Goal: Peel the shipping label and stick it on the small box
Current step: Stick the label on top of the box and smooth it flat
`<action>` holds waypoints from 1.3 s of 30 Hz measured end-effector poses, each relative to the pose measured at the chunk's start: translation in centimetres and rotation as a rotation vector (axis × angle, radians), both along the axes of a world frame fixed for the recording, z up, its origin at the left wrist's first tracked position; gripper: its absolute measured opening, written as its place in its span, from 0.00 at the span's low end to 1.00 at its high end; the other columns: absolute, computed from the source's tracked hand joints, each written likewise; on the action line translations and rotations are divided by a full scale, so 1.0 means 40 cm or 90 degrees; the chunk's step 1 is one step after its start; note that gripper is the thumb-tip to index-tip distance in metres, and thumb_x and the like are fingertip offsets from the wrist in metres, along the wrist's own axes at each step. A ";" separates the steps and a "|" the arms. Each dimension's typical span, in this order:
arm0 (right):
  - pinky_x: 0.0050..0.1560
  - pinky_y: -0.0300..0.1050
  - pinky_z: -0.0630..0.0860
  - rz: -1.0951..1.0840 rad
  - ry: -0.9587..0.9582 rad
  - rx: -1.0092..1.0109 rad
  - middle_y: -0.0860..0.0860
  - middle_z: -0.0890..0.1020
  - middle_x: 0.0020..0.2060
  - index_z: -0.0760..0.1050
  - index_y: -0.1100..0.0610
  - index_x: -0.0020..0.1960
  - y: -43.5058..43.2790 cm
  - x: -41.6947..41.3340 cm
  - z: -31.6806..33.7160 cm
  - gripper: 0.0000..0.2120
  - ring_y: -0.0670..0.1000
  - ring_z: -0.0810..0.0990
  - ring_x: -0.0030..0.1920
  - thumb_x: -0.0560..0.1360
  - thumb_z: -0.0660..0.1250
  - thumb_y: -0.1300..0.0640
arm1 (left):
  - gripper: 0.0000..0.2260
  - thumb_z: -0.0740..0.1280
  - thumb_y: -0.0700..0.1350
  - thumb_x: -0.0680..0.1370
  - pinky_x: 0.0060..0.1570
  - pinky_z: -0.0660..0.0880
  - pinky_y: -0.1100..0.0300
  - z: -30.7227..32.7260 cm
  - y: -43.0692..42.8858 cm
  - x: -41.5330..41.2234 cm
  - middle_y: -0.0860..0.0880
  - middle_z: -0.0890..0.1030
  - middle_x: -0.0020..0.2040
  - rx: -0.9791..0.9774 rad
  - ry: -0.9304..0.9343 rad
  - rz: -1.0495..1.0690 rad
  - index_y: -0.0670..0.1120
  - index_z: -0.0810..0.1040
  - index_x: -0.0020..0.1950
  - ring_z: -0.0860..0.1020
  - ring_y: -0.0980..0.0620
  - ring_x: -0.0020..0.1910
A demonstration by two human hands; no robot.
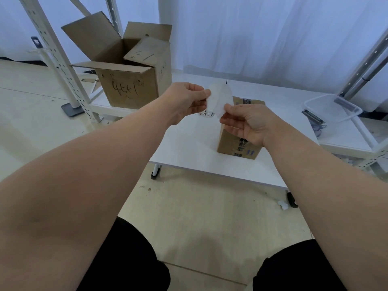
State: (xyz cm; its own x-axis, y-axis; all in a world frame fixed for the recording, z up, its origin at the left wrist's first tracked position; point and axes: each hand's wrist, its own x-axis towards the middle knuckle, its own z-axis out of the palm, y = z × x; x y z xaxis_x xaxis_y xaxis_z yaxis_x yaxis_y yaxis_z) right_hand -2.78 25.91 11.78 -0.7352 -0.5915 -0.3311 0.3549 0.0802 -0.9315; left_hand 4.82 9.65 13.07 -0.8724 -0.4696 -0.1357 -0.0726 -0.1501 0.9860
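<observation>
**Label Held Aloft Over Small Box, Peel in Progress**

A shipping label (pixel 219 97) is held in the air above a white table (pixel 189 148), pinched at its left edge by the thumb and fingers of the left hand (pixel 186 101) and at its lower right corner by the thumb and forefinger of the right hand (pixel 245 124). The sheet is curved between the two grips, with barcode print seen at its lower edge. It is judged to be featherlight, limp and thin, easily creased or stuck to itself once the backing is parted. A corner is best taken, with the adhesive face kept off the fingers. Whether label and backing are already separated cannot be told.

The small box (pixel 228 143) is set on the table just beneath the right hand, taped shut, its contents hidden. It is judged light and stiff enough to be pressed upon.

A larger cardboard box (pixel 130 91), marked by hand, is seen at the back left with its flaps open. Its contents cannot be made out. A clear plastic tub (pixel 327 110) is placed on a low shelf at the right. What it holds is unclear.
</observation>
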 end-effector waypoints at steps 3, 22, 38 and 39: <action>0.43 0.42 0.82 0.008 0.004 0.010 0.53 0.84 0.40 0.78 0.58 0.45 0.003 -0.002 0.000 0.04 0.49 0.84 0.39 0.73 0.71 0.59 | 0.09 0.71 0.37 0.74 0.34 0.78 0.64 0.001 -0.009 -0.001 0.46 0.78 0.38 -0.016 0.000 0.006 0.43 0.70 0.46 0.79 0.53 0.33; 0.58 0.40 0.64 0.062 0.721 0.270 0.46 0.72 0.55 0.74 0.50 0.57 -0.024 0.006 0.004 0.13 0.47 0.69 0.57 0.72 0.69 0.54 | 0.11 0.66 0.42 0.77 0.50 0.74 0.54 0.016 0.021 0.019 0.51 0.81 0.49 -0.867 -0.058 -0.260 0.44 0.68 0.56 0.77 0.47 0.49; 0.44 0.43 0.71 0.144 0.609 0.356 0.46 0.76 0.38 0.78 0.53 0.44 -0.013 0.012 0.000 0.04 0.50 0.76 0.44 0.73 0.68 0.53 | 0.17 0.68 0.57 0.73 0.35 0.66 0.64 0.009 0.015 0.013 0.51 0.78 0.45 -0.781 -0.057 -0.121 0.47 0.69 0.50 0.75 0.49 0.43; 0.40 0.41 0.70 0.122 0.577 0.327 0.46 0.76 0.38 0.77 0.52 0.43 -0.009 0.014 0.000 0.02 0.49 0.75 0.42 0.74 0.68 0.54 | 0.19 0.67 0.60 0.74 0.38 0.69 0.62 0.008 0.012 0.013 0.50 0.77 0.46 -0.734 -0.077 -0.084 0.46 0.70 0.52 0.75 0.50 0.44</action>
